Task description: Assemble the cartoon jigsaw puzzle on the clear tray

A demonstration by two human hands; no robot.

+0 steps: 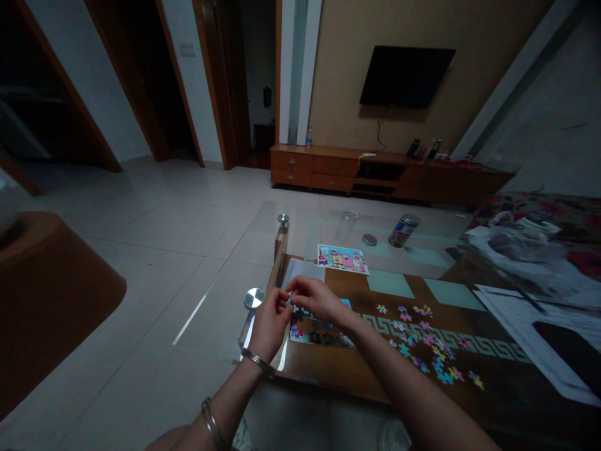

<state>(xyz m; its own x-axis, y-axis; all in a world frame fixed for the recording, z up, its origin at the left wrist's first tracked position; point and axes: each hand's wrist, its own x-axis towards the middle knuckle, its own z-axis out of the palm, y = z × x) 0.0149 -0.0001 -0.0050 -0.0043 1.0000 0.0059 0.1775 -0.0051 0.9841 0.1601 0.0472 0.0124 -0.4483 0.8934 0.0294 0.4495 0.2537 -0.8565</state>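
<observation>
My left hand (270,322), with metal bangles at the wrist, and my right hand (317,299) meet fingertip to fingertip over the left end of a glass table. Both are closed in a pinch. Whatever lies between the fingers is too small and hidden to name. Just below them is a partly assembled jigsaw puzzle (322,335), its upper part covered by my right hand. Loose puzzle pieces (429,344) lie scattered to the right of my right forearm. Beyond my hands a colourful cartoon picture card (344,259) lies flat on the table.
On the glass table (211,326) stand a clear container (347,225) and a printed can (404,230), with a round lid (369,239) between them. Papers (539,338), a dark flat object (570,354) and plastic bags (521,244) lie at right. A brown stool-like object (56,300) stands left.
</observation>
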